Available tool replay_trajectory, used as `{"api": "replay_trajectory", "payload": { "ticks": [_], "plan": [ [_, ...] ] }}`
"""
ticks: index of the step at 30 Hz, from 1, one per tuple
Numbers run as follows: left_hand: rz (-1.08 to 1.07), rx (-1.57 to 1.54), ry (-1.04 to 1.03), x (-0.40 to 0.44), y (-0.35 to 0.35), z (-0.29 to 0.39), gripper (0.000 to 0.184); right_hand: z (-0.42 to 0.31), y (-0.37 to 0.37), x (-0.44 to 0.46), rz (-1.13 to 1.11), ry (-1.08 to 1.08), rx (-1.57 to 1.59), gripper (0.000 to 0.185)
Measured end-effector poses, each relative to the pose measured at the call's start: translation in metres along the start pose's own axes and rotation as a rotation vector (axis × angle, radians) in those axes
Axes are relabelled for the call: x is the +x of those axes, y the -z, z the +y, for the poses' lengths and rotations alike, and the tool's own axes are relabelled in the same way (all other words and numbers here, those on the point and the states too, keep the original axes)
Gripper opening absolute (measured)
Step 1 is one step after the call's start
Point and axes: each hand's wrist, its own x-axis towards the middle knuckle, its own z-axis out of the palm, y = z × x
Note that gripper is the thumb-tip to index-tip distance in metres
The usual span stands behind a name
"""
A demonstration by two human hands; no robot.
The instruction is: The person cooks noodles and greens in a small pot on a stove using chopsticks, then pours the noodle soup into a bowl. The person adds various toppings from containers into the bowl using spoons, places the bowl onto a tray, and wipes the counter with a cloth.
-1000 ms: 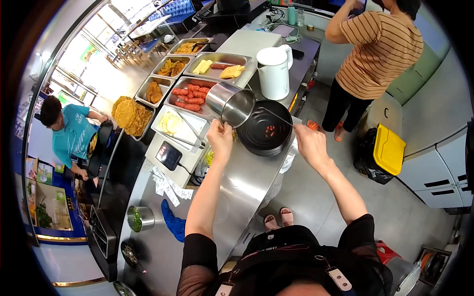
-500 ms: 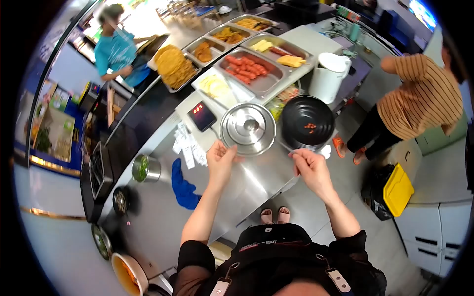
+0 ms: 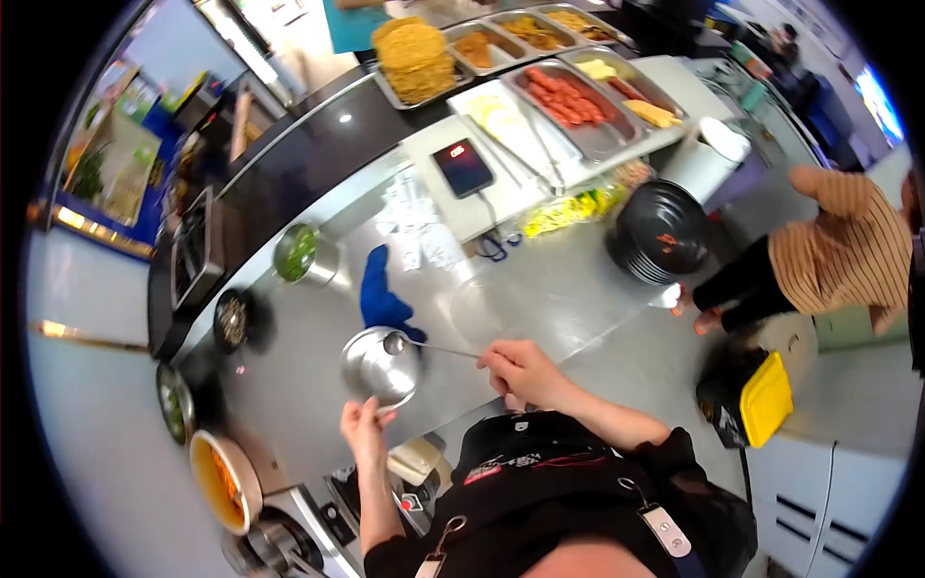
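My left hand [image 3: 366, 429] is closed at the near rim of a shiny steel bowl [image 3: 376, 378], thumb and fingers pinching its edge. The bowl is above the steel counter, partly over the blue cloth [image 3: 383, 294]. My right hand [image 3: 522, 372] grips the end of a long, thin-handled ladle [image 3: 438, 350]. Its small round head is over the bowl's far side; whether it touches the bowl I cannot tell. A steel pot of chopped greens [image 3: 302, 252] stands beyond the cloth.
White paper slips [image 3: 419, 222] lie by a black digital scale [image 3: 462, 167]. A stack of black pans [image 3: 665, 236] stands right, near a white jug [image 3: 708, 159]. Food trays [image 3: 617, 140] line the back. A person in a striped top [image 3: 833, 236] is at right; a tub [image 3: 198, 462] is at left.
Both hands have moved left and nearer my body, bringing the steel bowl from beside the scale to the blue cloth. The view has shifted, and the person in blue is mostly out of frame.
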Motion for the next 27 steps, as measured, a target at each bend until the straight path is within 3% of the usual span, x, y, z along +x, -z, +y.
{"api": "replay_trajectory", "payload": {
  "ticks": [2,4,5,8,10,16,21,25,27],
  "plan": [
    [0.105,-0.051,-0.028,0.008,0.027,-0.008,0.022,-0.006,0.025,-0.013,0.127,-0.104,0.182,0.020],
    [0.195,-0.102,-0.051,0.023,0.055,-0.020,0.023,0.002,0.062,-0.031,0.382,0.070,0.215,0.021],
    [0.174,-0.103,-0.038,0.029,0.062,-0.021,0.023,0.009,0.082,-0.040,0.531,0.050,0.245,0.023],
    [0.196,-0.197,-0.041,0.045,0.080,-0.026,0.022,0.032,0.140,-0.056,0.974,0.051,0.158,0.030],
    [0.182,-0.227,-0.081,0.063,0.083,-0.034,0.021,0.048,0.173,-0.059,1.095,0.005,0.118,0.030],
    [0.169,-0.240,-0.038,0.095,0.077,-0.036,0.019,0.064,0.205,-0.057,1.084,-0.082,0.296,0.041],
    [0.083,-0.313,0.029,0.115,0.084,-0.050,0.024,0.059,0.199,-0.078,1.031,-0.214,0.311,0.062],
    [0.097,-0.284,0.019,0.115,0.082,-0.056,0.032,0.083,0.197,-0.117,1.138,-0.112,0.288,0.063],
    [0.297,-0.123,0.121,0.087,0.062,-0.042,0.044,0.110,0.198,-0.142,1.111,-0.143,0.275,0.059]
  ]
}}
